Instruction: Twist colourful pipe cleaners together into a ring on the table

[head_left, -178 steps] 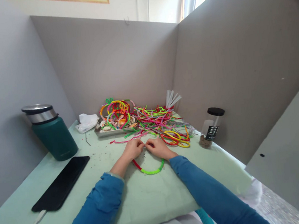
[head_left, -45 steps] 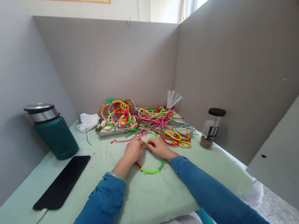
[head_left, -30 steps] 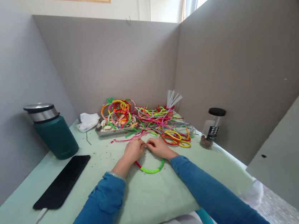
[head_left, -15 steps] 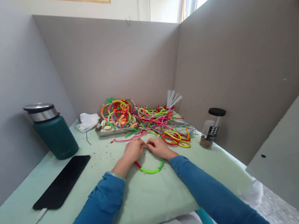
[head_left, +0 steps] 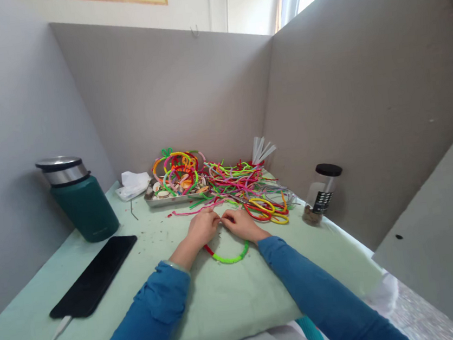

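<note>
A curved ring (head_left: 231, 259) of red, lime and darker green pieces lies on the pale green tablecloth, and its two sides run up under my hands. My left hand (head_left: 204, 227) is closed in a pinch near the ring's upper left part. Opposite it, my right hand (head_left: 241, 225) pinches too, its fingertips almost touching those of the left. The ring's top is hidden by the hands, and what lies between the fingertips is too small to make out. Just beyond them is a pile of coloured fuzzy stems (head_left: 235, 175).
A metal tray (head_left: 176, 200) holds shells and coloured rings. Red and yellow loops (head_left: 269, 208) lie right of my hands. A green bottle (head_left: 86, 208) and a black phone (head_left: 95, 276) with a cable are at left, a black-lidded jar (head_left: 321, 194) at right. Grey partitions (head_left: 168, 89) surround the table.
</note>
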Demonstrator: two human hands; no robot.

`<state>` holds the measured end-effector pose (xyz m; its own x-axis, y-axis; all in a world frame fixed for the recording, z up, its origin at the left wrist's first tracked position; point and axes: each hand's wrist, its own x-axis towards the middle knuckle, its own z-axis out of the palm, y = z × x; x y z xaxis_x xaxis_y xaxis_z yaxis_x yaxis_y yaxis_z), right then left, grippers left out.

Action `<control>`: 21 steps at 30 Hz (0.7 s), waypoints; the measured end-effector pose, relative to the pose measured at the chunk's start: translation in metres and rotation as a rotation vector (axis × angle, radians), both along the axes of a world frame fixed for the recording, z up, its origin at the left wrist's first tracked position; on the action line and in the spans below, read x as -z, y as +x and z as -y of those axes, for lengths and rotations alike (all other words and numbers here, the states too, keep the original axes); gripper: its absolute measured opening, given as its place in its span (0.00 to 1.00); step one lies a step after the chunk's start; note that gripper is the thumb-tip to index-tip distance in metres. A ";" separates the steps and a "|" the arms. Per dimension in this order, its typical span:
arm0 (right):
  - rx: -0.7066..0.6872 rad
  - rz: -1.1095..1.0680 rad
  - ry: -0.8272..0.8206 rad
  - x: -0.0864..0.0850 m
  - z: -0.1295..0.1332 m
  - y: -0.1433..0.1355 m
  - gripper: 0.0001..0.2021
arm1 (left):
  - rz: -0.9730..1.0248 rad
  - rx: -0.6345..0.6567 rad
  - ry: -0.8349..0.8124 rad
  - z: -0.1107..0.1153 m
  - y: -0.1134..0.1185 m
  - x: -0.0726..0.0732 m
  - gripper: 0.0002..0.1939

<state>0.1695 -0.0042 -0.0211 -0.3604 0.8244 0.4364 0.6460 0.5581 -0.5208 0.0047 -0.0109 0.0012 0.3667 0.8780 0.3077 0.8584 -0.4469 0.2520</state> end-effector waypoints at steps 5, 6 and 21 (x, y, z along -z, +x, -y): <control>-0.004 -0.001 0.001 0.000 0.000 0.000 0.07 | -0.012 0.001 0.005 0.000 0.000 0.000 0.12; -0.005 -0.002 0.000 0.000 0.000 0.000 0.07 | -0.014 0.001 0.007 0.000 0.000 0.000 0.12; 0.001 0.017 0.004 0.000 -0.001 0.000 0.07 | -0.025 -0.013 -0.007 -0.001 0.000 0.002 0.12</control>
<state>0.1696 -0.0031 -0.0214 -0.3664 0.8232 0.4337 0.6553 0.5592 -0.5078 0.0046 -0.0103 -0.0013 0.3632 0.8846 0.2926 0.8700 -0.4344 0.2331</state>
